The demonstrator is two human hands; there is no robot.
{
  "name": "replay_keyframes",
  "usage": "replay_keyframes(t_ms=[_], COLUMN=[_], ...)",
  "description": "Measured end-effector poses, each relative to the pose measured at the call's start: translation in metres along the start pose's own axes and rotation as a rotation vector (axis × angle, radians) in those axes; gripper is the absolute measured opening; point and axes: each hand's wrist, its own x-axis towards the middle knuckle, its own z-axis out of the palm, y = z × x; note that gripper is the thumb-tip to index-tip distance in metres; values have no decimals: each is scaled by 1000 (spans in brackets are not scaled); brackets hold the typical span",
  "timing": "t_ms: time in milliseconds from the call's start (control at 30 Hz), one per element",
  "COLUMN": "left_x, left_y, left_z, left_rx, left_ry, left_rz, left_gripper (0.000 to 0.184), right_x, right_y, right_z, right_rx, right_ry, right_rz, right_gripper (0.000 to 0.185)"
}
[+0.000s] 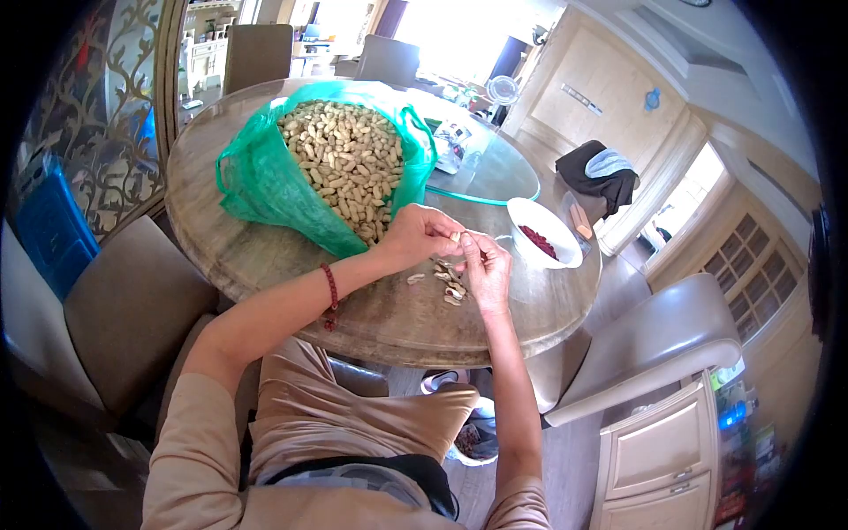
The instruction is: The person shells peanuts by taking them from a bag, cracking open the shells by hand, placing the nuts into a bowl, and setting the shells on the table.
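Both hands meet over the table in front of the green bag. My left hand [422,237], with a red bead bracelet on its wrist, pinches a small pale peanut [456,237] at its fingertips. The fingers of my right hand [487,267] close on the same peanut from the other side. Behind them the green plastic bag [256,184] stands wide open, full of unshelled peanuts [343,155]. Empty-looking shell pieces [452,287] lie just below the hands. To the right is a white bowl [565,231] with dark red kernels [537,240] inside.
The round table [265,265] carries a glass disc [508,172] with a clear package [450,146]. Chairs [137,305] stand left and right [654,340]. A bin [477,446] with debris is on the floor below. Dark clothing [594,181] hangs beyond the table.
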Motion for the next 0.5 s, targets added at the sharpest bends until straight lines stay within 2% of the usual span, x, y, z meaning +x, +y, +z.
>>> replay_keyframes(t_ms=[200,300,367,500], left_x=[-1,-2,-3,-2], left_y=[1,4,4,2], left_z=[-3,-1,0,-2], left_rx=[25,66,102,75], left_ry=[16,-6,-12,-30], left_rz=[-7,-17,-26,-50], left_gripper=[18,17,17,17], right_x=[0,-1,-1,0], right_y=[1,-3,-5,-2], right_z=[4,3,0,-1], right_rx=[104,145,245,244], right_ry=[-65,-75,-104,-106], right_rz=[-57,0,133,142], right_gripper=[18,17,18,17])
